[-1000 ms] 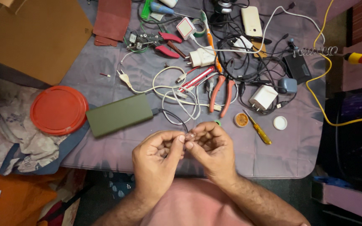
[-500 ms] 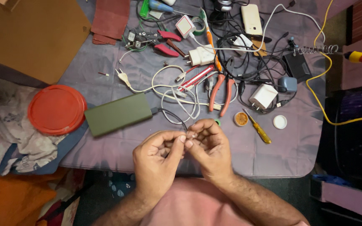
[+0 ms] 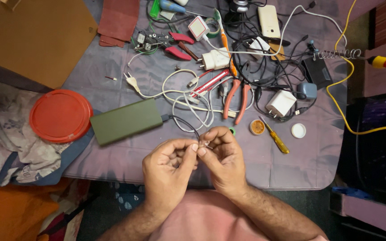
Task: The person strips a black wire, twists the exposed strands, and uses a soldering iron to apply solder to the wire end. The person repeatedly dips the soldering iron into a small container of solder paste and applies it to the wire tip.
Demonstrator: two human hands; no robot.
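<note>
Both hands meet at the near edge of the table. My left hand (image 3: 168,167) and right hand (image 3: 222,158) are closed fingertip to fingertip on the end of a thin dark cable (image 3: 188,125), which runs back to the green power bank (image 3: 126,121). A small pale piece shows at the pinch; I cannot tell what it is.

Risks, as I judge them:
- The pinch is small and shallow. The cable end could slip out if either thumb relaxes.
- The cable is plugged into the power bank. A pull toward me could drag the bank or strain the plug.
- The hands sit just over the table edge, so a dropped small part could fall to the floor.

Surroundings: white cords (image 3: 188,96) lie tangled just beyond the hands, with red pliers (image 3: 235,96) in among them. A yellow screwdriver (image 3: 274,136), a small tin (image 3: 257,127) and a white cap (image 3: 298,130) lie to the right. A red lid (image 3: 60,115) sits well left. The tangle crowds any reach forward.
</note>
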